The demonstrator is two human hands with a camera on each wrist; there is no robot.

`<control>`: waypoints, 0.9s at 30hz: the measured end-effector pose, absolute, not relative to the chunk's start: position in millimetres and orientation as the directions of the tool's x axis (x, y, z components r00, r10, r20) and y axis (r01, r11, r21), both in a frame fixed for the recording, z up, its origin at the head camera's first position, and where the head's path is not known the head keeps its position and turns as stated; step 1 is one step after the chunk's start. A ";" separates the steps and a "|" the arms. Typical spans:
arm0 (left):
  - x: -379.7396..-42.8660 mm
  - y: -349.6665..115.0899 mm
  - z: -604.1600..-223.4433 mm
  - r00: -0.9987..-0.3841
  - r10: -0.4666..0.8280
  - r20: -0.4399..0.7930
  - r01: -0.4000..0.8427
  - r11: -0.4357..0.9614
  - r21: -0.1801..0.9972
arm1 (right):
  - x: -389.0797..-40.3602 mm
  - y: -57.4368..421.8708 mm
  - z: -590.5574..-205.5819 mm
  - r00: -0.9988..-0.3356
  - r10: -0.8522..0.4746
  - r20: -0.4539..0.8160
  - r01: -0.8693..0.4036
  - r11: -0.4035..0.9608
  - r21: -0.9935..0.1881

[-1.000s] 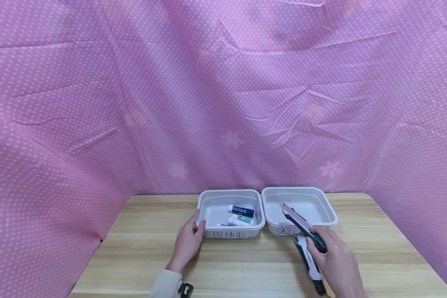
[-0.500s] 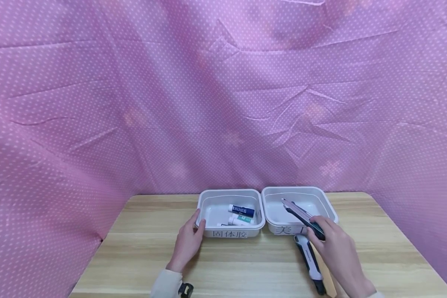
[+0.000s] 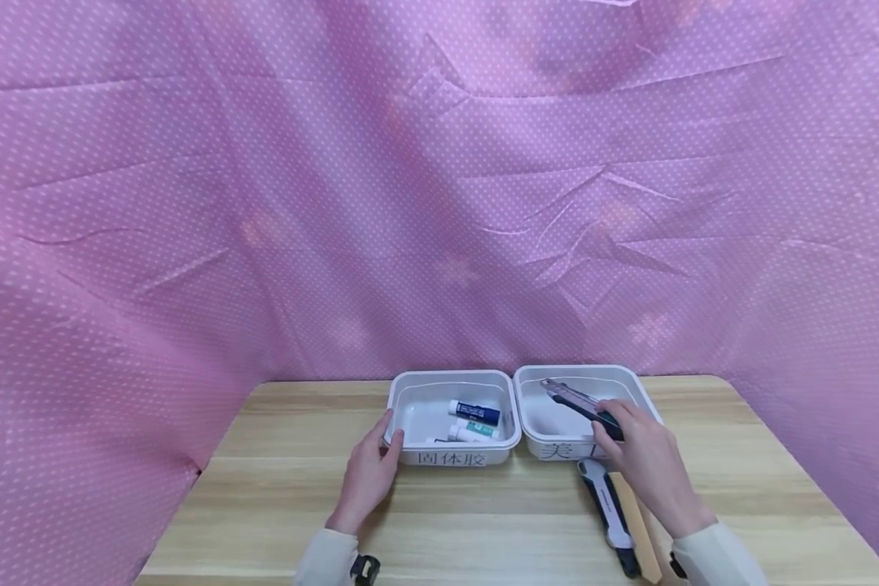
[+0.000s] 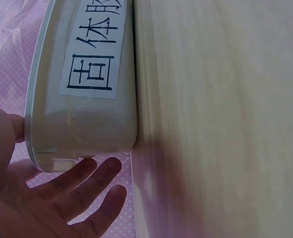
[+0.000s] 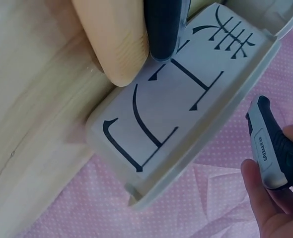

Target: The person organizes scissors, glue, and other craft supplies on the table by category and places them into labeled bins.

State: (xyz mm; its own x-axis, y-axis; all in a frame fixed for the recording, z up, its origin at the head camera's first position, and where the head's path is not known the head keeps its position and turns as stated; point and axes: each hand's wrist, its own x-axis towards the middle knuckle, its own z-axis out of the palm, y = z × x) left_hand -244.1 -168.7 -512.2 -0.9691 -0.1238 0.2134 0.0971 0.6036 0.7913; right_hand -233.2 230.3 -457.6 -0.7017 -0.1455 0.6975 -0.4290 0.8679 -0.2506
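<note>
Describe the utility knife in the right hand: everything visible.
The utility knife is slim, with a grey body bearing print and black grip parts, apparently metal and plastic. The right hand grips its near end, holding it slanted over the right pale tray, far end pointing forward and left. Blade state and any contact with the tray: can't tell.

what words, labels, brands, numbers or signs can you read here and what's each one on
"固体胶": left bin label
"美工刀": right bin label
"GREENER": held utility knife; marks after it unreadable
Too small to read: print on glue sticks and other utility knife
</note>
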 end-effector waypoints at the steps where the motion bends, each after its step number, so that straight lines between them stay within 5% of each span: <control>1: -244.0 -168.7 -512.0 -0.970 -0.122 0.208 0.095 0.598 0.796 | -236.4 229.8 -458.0 -0.710 -0.144 0.689 -0.427 0.866 -0.260; 27: -244.2 -168.7 -511.2 -0.973 -0.122 0.198 0.088 0.595 0.799 | -276.4 226.6 -477.5 -0.901 -0.115 0.419 -0.292 0.874 -0.389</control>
